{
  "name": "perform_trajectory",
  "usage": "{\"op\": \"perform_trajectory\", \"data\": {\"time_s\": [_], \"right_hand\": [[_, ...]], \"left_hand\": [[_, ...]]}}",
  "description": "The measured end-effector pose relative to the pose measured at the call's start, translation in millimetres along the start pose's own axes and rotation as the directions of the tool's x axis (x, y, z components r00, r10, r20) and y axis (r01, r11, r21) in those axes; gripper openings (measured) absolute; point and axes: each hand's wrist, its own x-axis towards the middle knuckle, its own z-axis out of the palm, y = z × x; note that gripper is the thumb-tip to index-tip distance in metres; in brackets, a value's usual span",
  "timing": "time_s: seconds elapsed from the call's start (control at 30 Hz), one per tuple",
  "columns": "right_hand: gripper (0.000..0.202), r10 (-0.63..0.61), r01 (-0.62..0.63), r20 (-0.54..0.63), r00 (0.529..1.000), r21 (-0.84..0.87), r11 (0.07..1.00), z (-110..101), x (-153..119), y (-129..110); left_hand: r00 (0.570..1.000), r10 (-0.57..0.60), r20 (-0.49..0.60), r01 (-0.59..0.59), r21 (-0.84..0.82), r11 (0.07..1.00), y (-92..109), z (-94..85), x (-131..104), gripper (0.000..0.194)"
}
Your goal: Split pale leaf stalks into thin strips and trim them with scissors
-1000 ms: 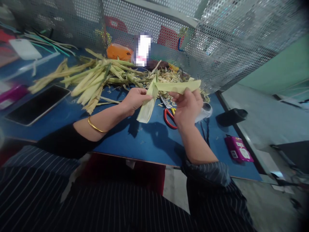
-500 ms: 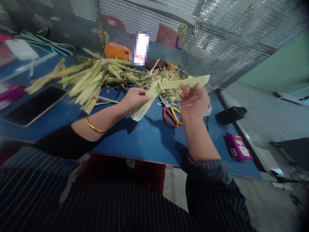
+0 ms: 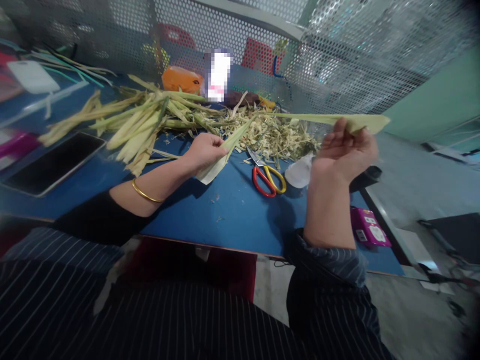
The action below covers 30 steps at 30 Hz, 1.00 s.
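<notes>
A smooth blue tabletop (image 3: 240, 220) runs across in front of you, backed by a grey perforated metal screen (image 3: 123, 30) whose round holes let red shapes behind it show through. At the far left lies a flat white rectangular object (image 3: 33, 76), and nearer you a dark-screened phone-like slab (image 3: 54, 162) with a pale rim. Next comes a loose bundle of yellow-green, ribbed, dry-tipped husks (image 3: 138, 125), with a crinkled orange packet (image 3: 182, 80) behind it. Your left hand (image 3: 205, 152), with a plain gold bangle (image 3: 146, 192) further back on that arm, has thumb and fingers closed on the lower left part of a pale yellow-green, papery husk leaf (image 3: 240, 135). This leaf is held above the table, slanting up to a narrow bend and then running right. Below lie red-and-yellow-handled metal scissors (image 3: 264, 168), beside a tangled heap of cream shreds (image 3: 288, 137) and a whitish rounded object (image 3: 299, 171). Your right hand (image 3: 347, 152) pinches the leaf's broad right end, its fingers curled loosely. Past it are a black cylinder (image 3: 369, 177), a glossy magenta packet (image 3: 371, 230) and a green wall (image 3: 442, 100).
</notes>
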Motion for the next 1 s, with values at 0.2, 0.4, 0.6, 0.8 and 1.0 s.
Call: {"op": "perform_trajectory", "data": {"time_s": [0.2, 0.4, 0.6, 0.8, 1.0], "right_hand": [[0.027, -0.313, 0.317, -0.07, 0.947, 0.058, 0.947, 16, -28, -43], [0.019, -0.587, 0.691, 0.386, 0.712, -0.235, 0.684, 39, -80, -36], [0.012, -0.295, 0.933, 0.912, 0.284, -0.193, 0.303, 46, -136, -20], [0.016, -0.277, 1.0, 0.961, -0.003, 0.009, 0.019, 46, -149, -14], [0.013, -0.266, 0.981, 0.945, -0.189, 0.169, -0.097, 51, -150, -20]], "left_hand": [[0.997, -0.051, -0.06, 0.048, -0.062, 0.997, -4, -1.7, 5, 0.008], [0.99, -0.099, -0.101, 0.067, -0.282, 0.957, 7, 0.0, 1, 0.006], [0.985, -0.07, -0.156, 0.008, -0.371, 0.929, 11, 5.3, -3, 0.015], [0.976, -0.18, -0.123, 0.111, -0.429, 0.897, 17, 11.3, -9, 0.014], [0.967, -0.253, -0.04, 0.197, -0.51, 0.837, 19, 16.0, -12, 0.018]]}}
